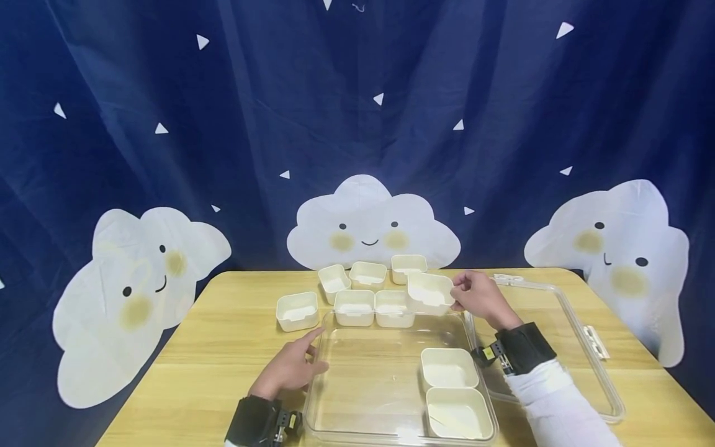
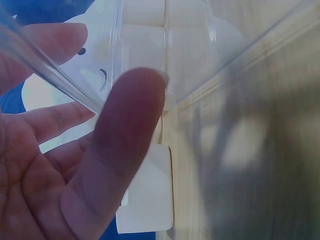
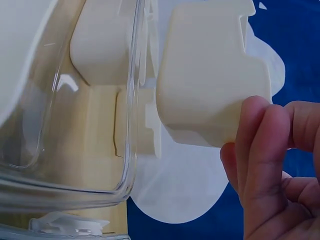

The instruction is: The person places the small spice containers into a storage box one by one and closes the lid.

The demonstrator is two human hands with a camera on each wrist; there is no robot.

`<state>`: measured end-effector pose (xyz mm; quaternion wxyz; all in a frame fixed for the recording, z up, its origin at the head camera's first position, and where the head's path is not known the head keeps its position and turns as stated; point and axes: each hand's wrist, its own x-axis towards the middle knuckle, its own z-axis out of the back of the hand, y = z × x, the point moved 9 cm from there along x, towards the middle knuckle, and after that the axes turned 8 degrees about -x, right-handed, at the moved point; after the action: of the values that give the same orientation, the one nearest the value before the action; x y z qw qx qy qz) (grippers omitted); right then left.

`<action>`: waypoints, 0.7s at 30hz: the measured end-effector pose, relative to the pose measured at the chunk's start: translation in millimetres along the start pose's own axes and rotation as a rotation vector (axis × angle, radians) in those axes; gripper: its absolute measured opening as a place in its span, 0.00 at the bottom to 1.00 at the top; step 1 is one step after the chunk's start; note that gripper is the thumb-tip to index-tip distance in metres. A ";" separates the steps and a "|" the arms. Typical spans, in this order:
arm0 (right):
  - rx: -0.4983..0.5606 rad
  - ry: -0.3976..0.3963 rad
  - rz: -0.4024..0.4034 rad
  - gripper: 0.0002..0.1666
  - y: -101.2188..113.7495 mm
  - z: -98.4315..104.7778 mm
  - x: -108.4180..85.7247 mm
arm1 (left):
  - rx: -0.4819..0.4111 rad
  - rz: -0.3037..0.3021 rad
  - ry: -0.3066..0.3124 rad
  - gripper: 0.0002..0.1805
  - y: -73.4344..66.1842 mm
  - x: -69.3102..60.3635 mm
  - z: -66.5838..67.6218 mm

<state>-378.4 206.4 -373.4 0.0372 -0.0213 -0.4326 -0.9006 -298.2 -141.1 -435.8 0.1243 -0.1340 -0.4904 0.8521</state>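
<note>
In the head view my right hand pinches the side of a cream plastic bin, held up above the far right corner of a clear plastic box. The right wrist view shows fingertips and thumb on the wall of this bin. My left hand is at the clear box's left side, its fingers spread and fairly straight; whether it presses the wall is hard to tell. Inside the box, along its right side, stand a cream bin and a nearer one.
Several more cream bins stand behind the box, including one at the left and one at the back. A clear lid with white latches lies to the right, partly under my right arm. A blue curtain hangs behind the table.
</note>
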 end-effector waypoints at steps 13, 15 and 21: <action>0.034 -0.007 0.009 0.12 -12.5 -3.5 -14.5 | 0.000 -0.001 0.005 0.42 -1.6 -0.3 0.5; 0.044 -0.006 0.013 0.12 -13.7 -4.4 -16.7 | -0.004 0.004 0.004 0.42 -0.8 -0.5 0.6; 0.042 0.024 0.018 0.14 -15.8 -6.7 -21.4 | -0.016 0.010 0.012 0.42 0.6 -1.4 -0.1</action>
<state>-358.5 212.1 -391.3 0.0512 -0.0137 -0.4509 -0.8910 -296.9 -141.8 -436.2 0.1217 -0.1426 -0.4958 0.8480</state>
